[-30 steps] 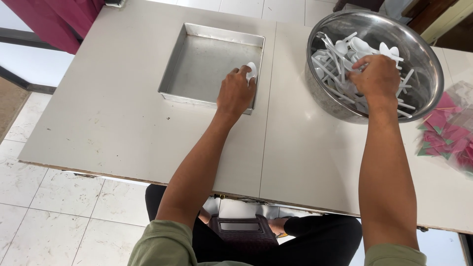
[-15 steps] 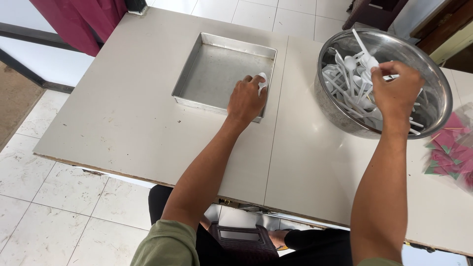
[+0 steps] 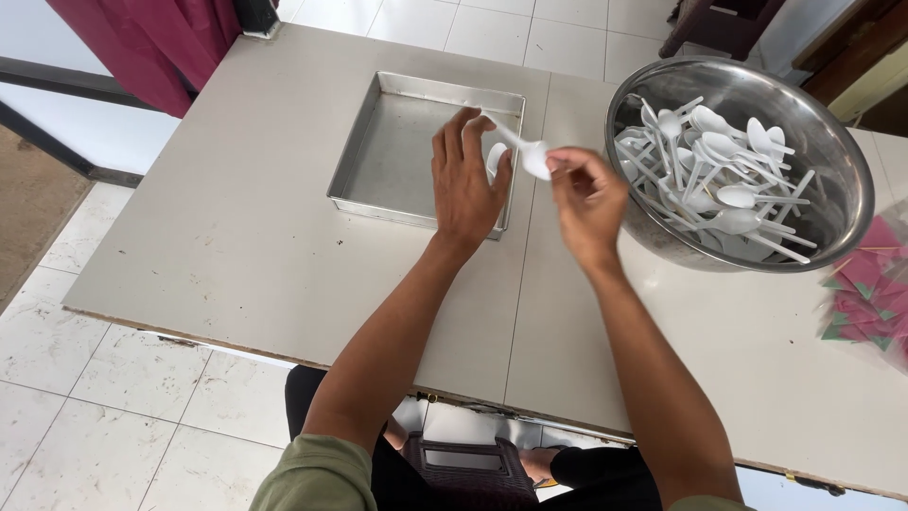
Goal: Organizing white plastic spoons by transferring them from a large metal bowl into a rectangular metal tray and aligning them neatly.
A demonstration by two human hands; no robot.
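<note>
I sit in what looks like a simple food-prep room: pale laminate table (image 3: 236,246), white tiled floor (image 3: 85,378), a steel bowl (image 3: 832,142) of white plastic spoons (image 3: 728,170), and a square metal baking tray (image 3: 378,142).

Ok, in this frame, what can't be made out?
- Head view: the left hand covers part of a second white spoon, so its handle and grip are unclear.
- The right hand pinches a white spoon; its fingers hide the bowl's edge.
- The pink and green paper pieces are cut off by the right edge.
- Spoons deep in the steel bowl overlap, so they are uncountable.
</note>
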